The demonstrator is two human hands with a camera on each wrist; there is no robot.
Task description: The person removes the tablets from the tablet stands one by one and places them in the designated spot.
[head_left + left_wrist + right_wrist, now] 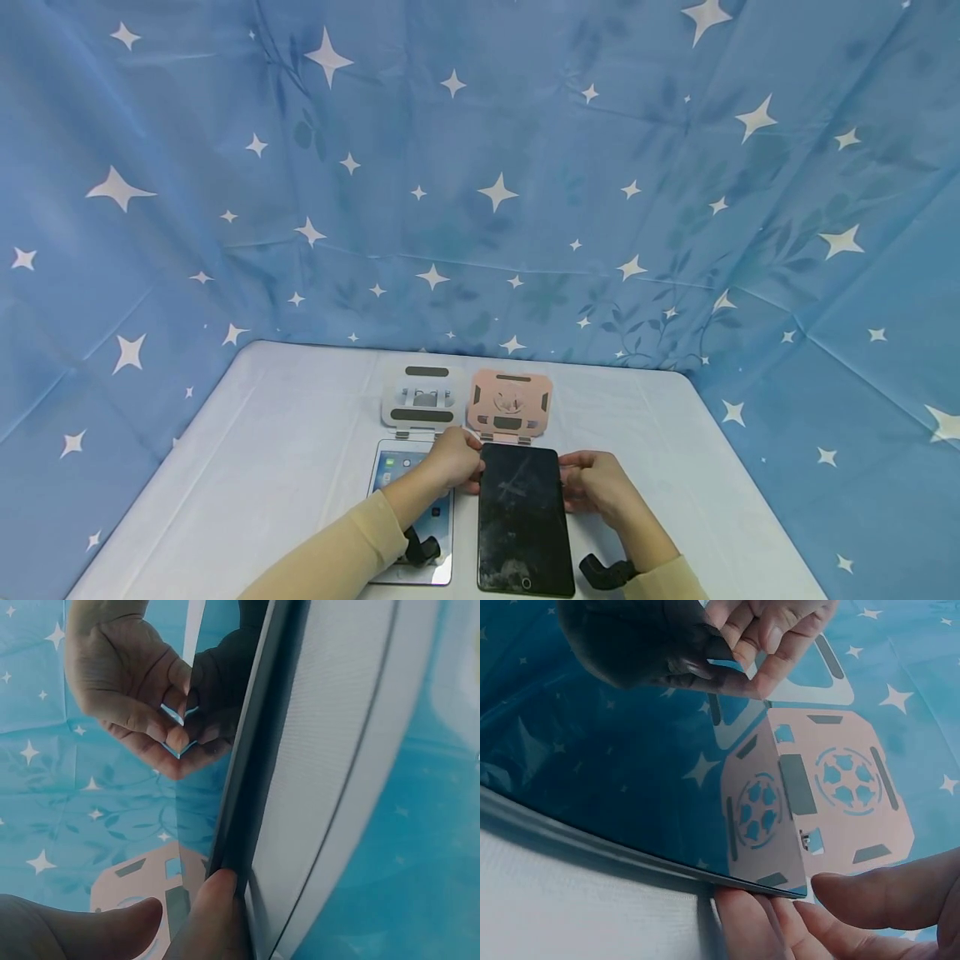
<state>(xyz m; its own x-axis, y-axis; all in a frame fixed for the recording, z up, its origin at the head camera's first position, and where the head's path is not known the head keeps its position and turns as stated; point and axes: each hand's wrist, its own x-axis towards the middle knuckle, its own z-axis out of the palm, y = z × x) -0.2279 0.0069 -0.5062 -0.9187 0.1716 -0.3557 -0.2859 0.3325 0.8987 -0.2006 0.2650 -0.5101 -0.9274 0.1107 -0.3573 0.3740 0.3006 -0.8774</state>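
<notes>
A black tablet [525, 517] with a dark, glossy screen and a round button at its near end lies between my two hands. My left hand [453, 461] holds its left edge near the far corner, fingers curled at the rim; the left wrist view shows the thumb standing off the edge. On the far right side, my right hand [598, 483] grips the rim. Its fingers [754, 922] reach under the tablet's edge, with the thumb close to the corner. Directly beyond the tablet lies a pink stand [510, 404], opened flat, with dark pads and cut-outs.
A white tablet [444, 533] with a lit screen lies left of the black one, partly under my left forearm. Beyond it sits a white stand [423, 402]. The table [285, 450] has a white cover; a blue starry curtain [480, 167] hangs behind.
</notes>
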